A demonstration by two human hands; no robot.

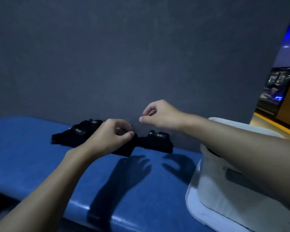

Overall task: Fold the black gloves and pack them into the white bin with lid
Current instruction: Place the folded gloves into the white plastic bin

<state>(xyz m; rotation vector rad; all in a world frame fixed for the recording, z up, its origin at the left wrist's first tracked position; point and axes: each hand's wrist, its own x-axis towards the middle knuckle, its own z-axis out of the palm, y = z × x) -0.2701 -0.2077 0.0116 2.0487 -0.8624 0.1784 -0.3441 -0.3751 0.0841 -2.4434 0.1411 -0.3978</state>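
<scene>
the left hand (114, 136) pinches the top edge of a black glove (126, 148) at the frame's centre. the right hand (161, 114), at 2 o'clock from it, hovers with fingers curled in and nothing visible between them. the likely slip: a one-point pinch lets the limp fabric sag and unfold, or drags it into the second glove (157, 142) at 3 o'clock, which seems to touch it; the dim light also hides the dark edges. more gloves (69, 136) lie heaped at 9 o'clock against the grey wall (141, 56). all look soft and matte, with small pale labels. the blue bench (40, 164) is smooth, padded, faintly glossy and round-edged, so a glove could slide off. the white bin (224, 190), at 4 o'clock, looks like rigid, curved plastic, its mouth mostly hidden by the right forearm.
</scene>
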